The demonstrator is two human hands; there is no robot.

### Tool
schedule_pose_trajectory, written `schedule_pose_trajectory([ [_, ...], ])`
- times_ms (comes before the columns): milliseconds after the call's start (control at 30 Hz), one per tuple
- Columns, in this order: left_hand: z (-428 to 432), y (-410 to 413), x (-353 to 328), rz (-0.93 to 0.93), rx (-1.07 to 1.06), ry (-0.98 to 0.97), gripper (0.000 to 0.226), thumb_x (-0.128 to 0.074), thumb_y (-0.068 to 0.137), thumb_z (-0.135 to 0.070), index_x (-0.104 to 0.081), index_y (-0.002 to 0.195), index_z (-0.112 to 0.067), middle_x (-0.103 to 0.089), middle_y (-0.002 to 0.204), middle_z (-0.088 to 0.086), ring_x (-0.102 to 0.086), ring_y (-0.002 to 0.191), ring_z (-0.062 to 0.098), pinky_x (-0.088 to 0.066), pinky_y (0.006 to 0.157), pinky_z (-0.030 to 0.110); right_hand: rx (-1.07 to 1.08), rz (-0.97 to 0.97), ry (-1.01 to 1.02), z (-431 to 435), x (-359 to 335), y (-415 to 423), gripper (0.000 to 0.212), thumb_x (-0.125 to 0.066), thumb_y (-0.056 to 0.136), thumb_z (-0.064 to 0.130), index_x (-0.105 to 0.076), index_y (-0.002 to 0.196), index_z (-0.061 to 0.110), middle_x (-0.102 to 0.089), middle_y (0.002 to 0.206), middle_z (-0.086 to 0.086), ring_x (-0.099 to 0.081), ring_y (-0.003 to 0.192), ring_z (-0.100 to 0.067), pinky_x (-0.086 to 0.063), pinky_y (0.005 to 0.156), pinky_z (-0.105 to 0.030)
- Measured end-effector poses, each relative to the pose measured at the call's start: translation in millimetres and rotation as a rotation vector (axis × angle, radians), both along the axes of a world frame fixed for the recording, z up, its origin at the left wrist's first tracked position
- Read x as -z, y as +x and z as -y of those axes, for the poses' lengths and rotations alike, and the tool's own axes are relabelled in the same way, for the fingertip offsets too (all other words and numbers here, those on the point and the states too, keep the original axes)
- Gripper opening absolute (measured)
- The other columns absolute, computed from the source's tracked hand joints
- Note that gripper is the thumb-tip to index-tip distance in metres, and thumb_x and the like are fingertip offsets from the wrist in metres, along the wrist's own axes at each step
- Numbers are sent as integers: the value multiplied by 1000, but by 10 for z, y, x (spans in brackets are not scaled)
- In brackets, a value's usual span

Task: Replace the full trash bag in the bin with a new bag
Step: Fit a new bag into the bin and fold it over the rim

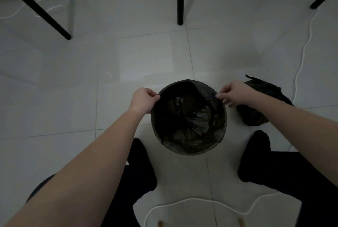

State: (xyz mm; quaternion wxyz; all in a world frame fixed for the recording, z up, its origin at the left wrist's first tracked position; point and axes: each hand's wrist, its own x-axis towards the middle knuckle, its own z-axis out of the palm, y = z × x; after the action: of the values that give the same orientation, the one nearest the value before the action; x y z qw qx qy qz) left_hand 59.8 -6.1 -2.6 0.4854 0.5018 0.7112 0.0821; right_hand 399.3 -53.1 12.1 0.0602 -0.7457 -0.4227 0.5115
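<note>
The left hand at 9 o'clock and right hand at 2 o'clock pinch the new bag on the bin rim; uneven pulling could tear it.

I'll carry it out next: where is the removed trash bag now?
In the head view, the removed bag lies on the floor just right of the bin, partly behind the right hand.
</note>
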Motion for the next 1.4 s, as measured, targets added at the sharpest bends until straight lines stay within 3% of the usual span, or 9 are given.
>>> schedule_pose_trajectory([
  [267,-4,-55,30,84,-91,-14,17,-69,100,-20,-75,85,-14,-75,94,13,-72,77,29,-63,62,37,-22,-24,110,7,73,78,15,-65,99,14,-68,91,2,-70,86,-16,-67,70,-20,-61,73,-40],
  [533,69,-40,-62,110,-226,-127,26,-56,104,-27,-73,108,-7,-75,112,15,-69,75,30,-65,70,44,85,160,80,40,-15,126,33,-57,101,39,-67,111,8,-70,104,-17,-69,94,-37,-61,76,-49],
  [600,102,-36,-159,75,-164,-194,31,-55,104,-34,-71,111,-9,-72,110,12,-71,78,32,-64,84,50,201,28,-37,80,-78,121,42,-50,102,48,-63,119,13,-66,114,-12,-66,98,-33,-59,76,-46],
  [700,208,-21,-317,28,-59,-320,36,-53,103,-43,-69,112,-12,-69,104,4,-73,83,31,-63,85,48,267,-153,-191,224,-153,90,52,-47,97,58,-66,113,13,-69,115,-13,-69,92,-30,-58,65,-38],
  [900,414,-35,-363,211,-97,-474,49,-49,98,-68,-71,112,-27,-71,119,3,-74,101,38,-64,85,51,406,-378,-256,447,-62,-142,75,-61,54,77,-76,99,19,-69,116,-12,-69,101,-40,-61,73,-56],
  [1033,430,-69,-271,279,-138,-550,70,-53,81,-84,-71,120,-28,-70,125,1,-69,112,38,-59,92,58,423,-410,-322,493,33,-206,71,-55,62,83,-77,103,28,-69,119,-3,-64,111,-38,-59,74,-55],
  [1167,260,57,-274,156,-98,-390,68,-34,95,-79,-58,137,-32,-58,137,-1,-54,125,34,-41,104,61,275,-37,-64,281,10,-260,67,-32,93,71,-64,117,17,-62,122,-11,-58,106,-32,-47,84,-44],
  [1300,-31,306,-357,160,-6,-243,61,-30,101,-72,-65,134,-35,-67,133,3,-64,117,29,-52,83,43,222,-127,103,-33,-5,-427,56,-32,102,59,-69,127,25,-63,135,-6,-57,121,-25,-41,110,-41],
  [1400,-96,401,-303,132,59,-302,70,-29,100,-75,-72,121,-24,-73,122,8,-70,107,26,-53,74,36,139,-86,79,-118,127,-570,65,-27,102,63,-69,128,20,-62,139,-11,-55,127,-30,-36,112,-40],
])
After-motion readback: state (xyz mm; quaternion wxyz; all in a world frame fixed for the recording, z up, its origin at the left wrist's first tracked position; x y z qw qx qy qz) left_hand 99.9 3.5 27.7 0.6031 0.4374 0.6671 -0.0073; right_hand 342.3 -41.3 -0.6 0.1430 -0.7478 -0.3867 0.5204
